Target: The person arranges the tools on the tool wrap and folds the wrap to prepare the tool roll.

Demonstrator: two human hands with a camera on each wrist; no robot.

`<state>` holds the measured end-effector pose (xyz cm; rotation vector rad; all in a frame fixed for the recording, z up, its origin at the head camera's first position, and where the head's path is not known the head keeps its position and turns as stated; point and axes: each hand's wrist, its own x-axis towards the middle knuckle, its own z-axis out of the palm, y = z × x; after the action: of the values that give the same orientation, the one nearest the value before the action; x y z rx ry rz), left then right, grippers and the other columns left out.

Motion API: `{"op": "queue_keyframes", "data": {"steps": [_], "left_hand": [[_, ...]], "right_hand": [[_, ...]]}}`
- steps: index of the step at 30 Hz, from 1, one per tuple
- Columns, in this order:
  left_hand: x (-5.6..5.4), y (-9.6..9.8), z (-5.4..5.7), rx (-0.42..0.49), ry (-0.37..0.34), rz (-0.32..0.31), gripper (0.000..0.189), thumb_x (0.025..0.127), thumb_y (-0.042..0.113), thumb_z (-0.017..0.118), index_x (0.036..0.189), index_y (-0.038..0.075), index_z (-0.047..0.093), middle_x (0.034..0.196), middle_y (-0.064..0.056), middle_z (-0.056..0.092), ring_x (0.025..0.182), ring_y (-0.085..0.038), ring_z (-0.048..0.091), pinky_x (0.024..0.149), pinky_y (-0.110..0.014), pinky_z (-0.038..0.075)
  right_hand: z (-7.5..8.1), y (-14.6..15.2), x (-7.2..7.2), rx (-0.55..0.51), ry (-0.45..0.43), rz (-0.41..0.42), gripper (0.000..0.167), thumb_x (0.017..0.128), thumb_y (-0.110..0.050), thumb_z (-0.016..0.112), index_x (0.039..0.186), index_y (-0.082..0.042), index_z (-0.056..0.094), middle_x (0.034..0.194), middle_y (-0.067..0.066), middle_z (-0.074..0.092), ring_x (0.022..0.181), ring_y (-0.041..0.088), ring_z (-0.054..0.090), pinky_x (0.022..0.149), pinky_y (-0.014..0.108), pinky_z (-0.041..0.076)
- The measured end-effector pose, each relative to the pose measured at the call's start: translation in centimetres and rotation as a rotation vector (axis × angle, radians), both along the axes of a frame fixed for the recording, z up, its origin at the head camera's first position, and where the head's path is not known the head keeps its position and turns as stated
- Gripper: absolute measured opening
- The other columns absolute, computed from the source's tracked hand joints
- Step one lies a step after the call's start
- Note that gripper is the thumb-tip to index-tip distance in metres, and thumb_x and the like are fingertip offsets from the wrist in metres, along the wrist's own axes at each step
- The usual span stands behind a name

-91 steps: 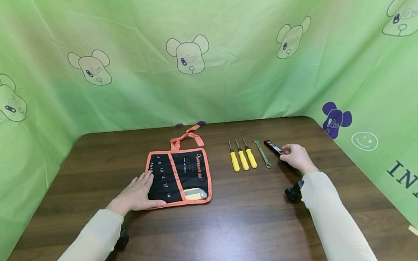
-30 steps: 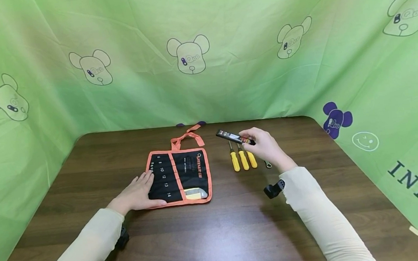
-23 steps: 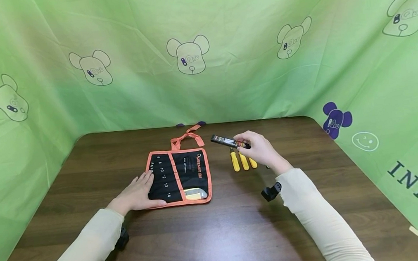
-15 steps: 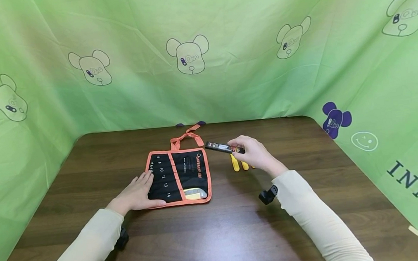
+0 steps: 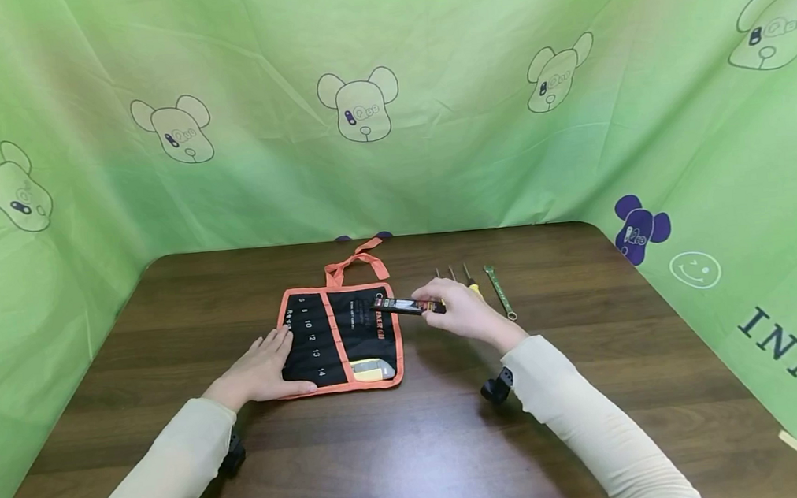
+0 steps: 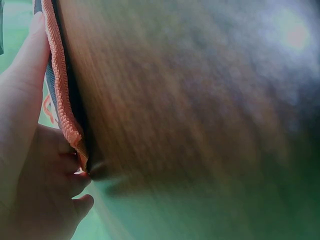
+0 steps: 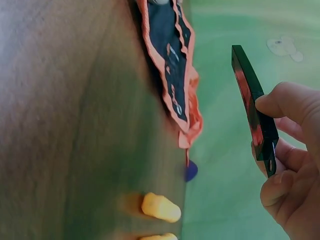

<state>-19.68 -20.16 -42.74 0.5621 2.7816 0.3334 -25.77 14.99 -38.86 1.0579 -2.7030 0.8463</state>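
A black tool pouch with orange trim (image 5: 359,335) lies spread on the table, a yellow-and-grey utility knife (image 5: 372,370) in its lower right pocket. My left hand (image 5: 256,372) rests flat on the pouch's left edge, fingers extended; the left wrist view shows the thumb along the orange binding (image 6: 59,75). My right hand (image 5: 456,307) pinches a slim black case with a printed label (image 5: 396,305) between thumb and fingers. Its far end hangs over the pouch's right edge, and in the right wrist view the case (image 7: 245,85) is held apart from the pouch.
Right of the pouch lie three yellow-handled screwdrivers (image 5: 471,280), partly hidden by my right hand, and a green combination wrench (image 5: 500,293). An orange tie strap (image 5: 357,264) trails from the pouch's top. A green printed cloth (image 5: 435,175) stands behind the table.
My right hand has picked up the black case from beside the wrench and carried it left over the screwdrivers to the pouch's right side. The left hand has stayed in place.
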Motion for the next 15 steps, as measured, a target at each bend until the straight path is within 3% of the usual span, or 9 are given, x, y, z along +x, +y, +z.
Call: {"op": "queue_keyframes", "data": {"steps": [15], "left_hand": [[-0.1, 0.0, -0.2, -0.001, 0.010, -0.001, 0.109, 0.076, 0.072, 0.051, 0.141, -0.010, 0.021, 0.147, -0.026, 0.015, 0.135, -0.038, 0.012, 0.106, -0.053, 0.012]], "right_hand": [[-1.5, -1.7, 0.9, 0.139, -0.001, 0.072, 0.028, 0.080, -0.010, 0.065, 0.108, -0.008, 0.067, 0.095, -0.001, 0.060, 0.083, 0.013, 0.051, 0.070, 0.031, 0.044]]}}
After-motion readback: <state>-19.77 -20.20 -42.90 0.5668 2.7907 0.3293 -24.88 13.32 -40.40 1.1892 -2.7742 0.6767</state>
